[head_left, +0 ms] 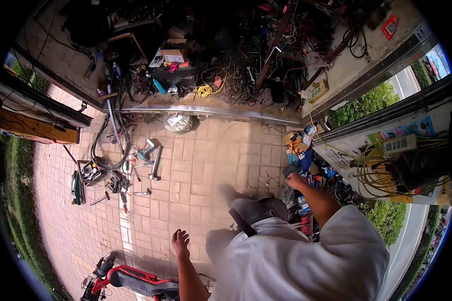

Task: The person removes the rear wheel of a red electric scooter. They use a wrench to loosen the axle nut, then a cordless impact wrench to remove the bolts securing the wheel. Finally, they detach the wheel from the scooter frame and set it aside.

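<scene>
My right hand (pixel 297 180) reaches out to the right over a pile of boxes and packets. Its fingers are closed on a small dark grey, flat-looking object (pixel 289 170), whose kind I cannot make out. My left hand (pixel 181 241) hangs over the brick paving on the near side, holding nothing, with its fingers loosely bent and apart. Just beyond the right hand lie small cardboard boxes (pixel 301 144) and blue packets (pixel 305 162). Below the left hand, a red and black scooter (pixel 135 281) stands at the near left.
Tools lie on the paving at left: a green power drill (pixel 145 150), a black hose (pixel 96 150), a long metal wrench (pixel 156 163) and a tool tray (pixel 89 172). A metal-edged sill (pixel 206 111) fronts shelves crowded with cables. A panel with yellow cables (pixel 371 170) stands at right.
</scene>
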{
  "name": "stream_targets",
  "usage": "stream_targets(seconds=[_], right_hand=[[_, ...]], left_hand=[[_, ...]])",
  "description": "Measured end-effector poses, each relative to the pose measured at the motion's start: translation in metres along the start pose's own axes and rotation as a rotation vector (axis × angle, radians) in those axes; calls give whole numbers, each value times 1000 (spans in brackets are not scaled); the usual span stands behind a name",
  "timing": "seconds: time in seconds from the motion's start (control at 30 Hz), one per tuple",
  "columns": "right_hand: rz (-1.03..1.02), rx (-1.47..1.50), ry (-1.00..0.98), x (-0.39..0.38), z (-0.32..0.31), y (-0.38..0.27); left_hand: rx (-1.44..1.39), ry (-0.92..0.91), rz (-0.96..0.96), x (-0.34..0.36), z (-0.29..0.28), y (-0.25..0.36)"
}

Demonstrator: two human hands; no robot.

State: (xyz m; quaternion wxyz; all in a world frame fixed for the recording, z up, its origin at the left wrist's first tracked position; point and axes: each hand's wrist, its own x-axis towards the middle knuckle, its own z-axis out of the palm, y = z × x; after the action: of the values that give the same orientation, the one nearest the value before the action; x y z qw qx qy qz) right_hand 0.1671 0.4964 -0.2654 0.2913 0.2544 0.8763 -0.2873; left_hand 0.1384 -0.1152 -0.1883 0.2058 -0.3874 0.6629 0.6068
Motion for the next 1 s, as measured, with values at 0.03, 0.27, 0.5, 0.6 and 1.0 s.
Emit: stream_targets(seconds=[0.03, 0.27, 0.5, 0.6, 1.0], right_hand=[[45, 5, 7, 5, -3, -4], [175, 380, 29, 101, -35, -71], [130, 473, 399, 276, -177, -107], [36, 673, 529, 356, -222, -102], [-202, 981, 591, 589, -330, 4]], left_hand=[[43, -77, 62, 16, 31, 37], [414, -340, 51, 137, 143, 121], [578, -440, 190, 289, 191, 121], [549, -354, -31, 342, 243, 180], [1083, -548, 1282, 463, 603, 506]])
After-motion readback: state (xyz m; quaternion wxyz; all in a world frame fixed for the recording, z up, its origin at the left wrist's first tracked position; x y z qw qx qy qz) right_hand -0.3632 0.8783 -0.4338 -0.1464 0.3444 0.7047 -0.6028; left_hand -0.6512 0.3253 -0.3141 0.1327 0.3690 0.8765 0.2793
